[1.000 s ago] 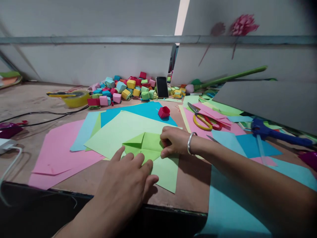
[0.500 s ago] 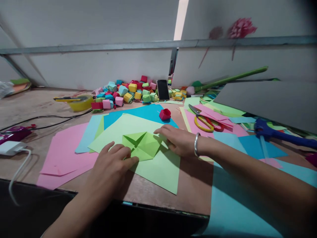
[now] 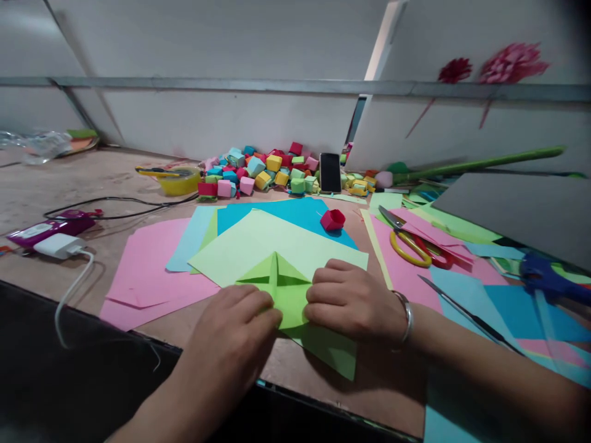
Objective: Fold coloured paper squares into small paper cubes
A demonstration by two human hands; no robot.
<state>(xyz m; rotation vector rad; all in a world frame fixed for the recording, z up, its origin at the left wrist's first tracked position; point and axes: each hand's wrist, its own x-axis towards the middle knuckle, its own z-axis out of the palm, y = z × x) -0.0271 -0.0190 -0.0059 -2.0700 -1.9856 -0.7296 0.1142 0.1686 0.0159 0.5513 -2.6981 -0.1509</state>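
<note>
A bright green folded paper (image 3: 290, 299) lies over a pale green sheet (image 3: 258, 237), its far part a triangle with raised flaps. My left hand (image 3: 240, 326) is closed on the paper's near left side, thumb and fingers pinching it. On the right side, my right hand (image 3: 353, 301), with a silver bangle at the wrist, grips it with curled fingers. The near edge of the folded paper is partly hidden by my hands. Beyond it, a small red paper cup shape (image 3: 332, 219) rests on a blue sheet (image 3: 286, 212).
Several small coloured paper cubes (image 3: 263, 172) are heaped at the back beside a phone (image 3: 330, 172). Scissors (image 3: 406, 237), a pointed dark tool (image 3: 471, 317) and a blue glue gun (image 3: 540, 274) lie right. Pink sheets (image 3: 152, 264), a yellow tape roll (image 3: 180, 181) and a white charger (image 3: 60, 245) are left.
Both hands have closed on the green paper, which has turned and drawn nearer, its flaps now standing up. The view has shifted left, and the pointed tool shows beside my right forearm.
</note>
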